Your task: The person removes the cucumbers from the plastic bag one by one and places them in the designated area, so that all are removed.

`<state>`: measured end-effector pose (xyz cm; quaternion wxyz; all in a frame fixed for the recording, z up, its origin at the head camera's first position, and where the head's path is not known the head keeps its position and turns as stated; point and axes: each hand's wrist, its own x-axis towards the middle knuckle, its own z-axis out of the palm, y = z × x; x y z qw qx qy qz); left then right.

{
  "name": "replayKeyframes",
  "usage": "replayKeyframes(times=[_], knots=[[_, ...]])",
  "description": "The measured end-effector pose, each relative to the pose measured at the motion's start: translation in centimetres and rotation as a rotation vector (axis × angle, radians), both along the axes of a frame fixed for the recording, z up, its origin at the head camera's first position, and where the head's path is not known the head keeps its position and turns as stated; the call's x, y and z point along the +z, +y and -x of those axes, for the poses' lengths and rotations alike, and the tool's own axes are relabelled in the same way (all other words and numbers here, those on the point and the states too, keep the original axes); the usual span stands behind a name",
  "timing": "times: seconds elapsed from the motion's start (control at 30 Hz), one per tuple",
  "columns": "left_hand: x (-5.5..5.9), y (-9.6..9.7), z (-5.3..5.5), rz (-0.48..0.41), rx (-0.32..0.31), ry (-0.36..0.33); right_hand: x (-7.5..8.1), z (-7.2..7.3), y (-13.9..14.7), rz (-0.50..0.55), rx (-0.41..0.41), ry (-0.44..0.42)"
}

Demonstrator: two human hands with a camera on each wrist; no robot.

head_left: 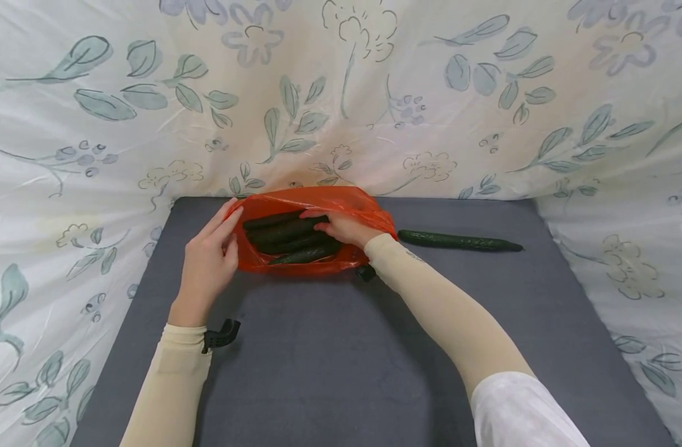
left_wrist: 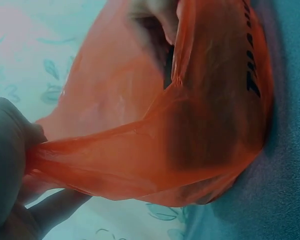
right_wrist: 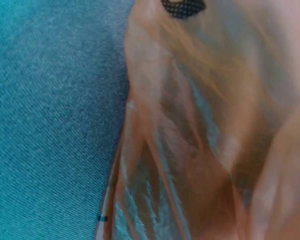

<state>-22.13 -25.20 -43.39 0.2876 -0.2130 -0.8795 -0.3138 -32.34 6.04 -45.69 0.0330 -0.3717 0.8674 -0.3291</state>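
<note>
An orange-red plastic bag (head_left: 341,197) lies on its side with its mouth toward me, several dark green cucumbers (head_left: 285,234) side by side within. At the bag's left edge my left hand (head_left: 209,257) pinches the plastic; the left wrist view shows the film bunched between thumb and fingers (left_wrist: 60,207). Reaching into the mouth, my right hand (head_left: 346,228) has its thumb and fingers about the right end of an upper cucumber. The right wrist view is mostly filled by translucent bag film (right_wrist: 190,150), which hides those fingers.
One more cucumber (head_left: 461,241) lies on the dark grey table (head_left: 318,347), just right of the bag. Floral cloth (head_left: 341,124) hangs behind the table and along both sides. Black wrist cameras (head_left: 222,336) stick out from the sleeves.
</note>
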Motion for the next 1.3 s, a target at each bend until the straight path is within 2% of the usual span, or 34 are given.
replayKeyframes(times=[0.1, 0.2, 0.4, 0.6, 0.73, 1.03, 1.17, 1.3], knots=[[0.1, -0.1, -0.1, -0.013, 0.005, -0.020, 0.5, -0.1, 0.1, -0.065, -0.002, 0.100], [0.2, 0.0, -0.2, -0.030, 0.005, -0.032, 1.0, -0.3, 0.0, -0.091, -0.005, 0.125], [0.3, -0.1, -0.3, -0.044, 0.002, -0.036, 1.9, -0.5, -0.2, -0.088, -0.017, 0.101], [0.0, -0.6, -0.4, -0.042, 0.025, -0.057, 2.5, -1.7, -0.5, -0.055, -0.052, 0.061], [0.1, -0.7, -0.5, -0.039, 0.022, -0.059, 2.7, -2.5, -0.5, -0.048, -0.040, 0.046], [0.7, -1.2, -0.5, -0.069, -0.046, -0.095, 3.8, -3.4, -0.1, 0.009, 0.000, -0.045], [0.9, -1.3, -0.5, -0.077, -0.066, -0.123, 4.0, -3.6, -0.1, 0.023, 0.007, -0.038], [1.0, -1.3, -0.4, -0.078, -0.080, -0.137, 4.2, -3.9, 0.0, 0.032, 0.007, 0.009]])
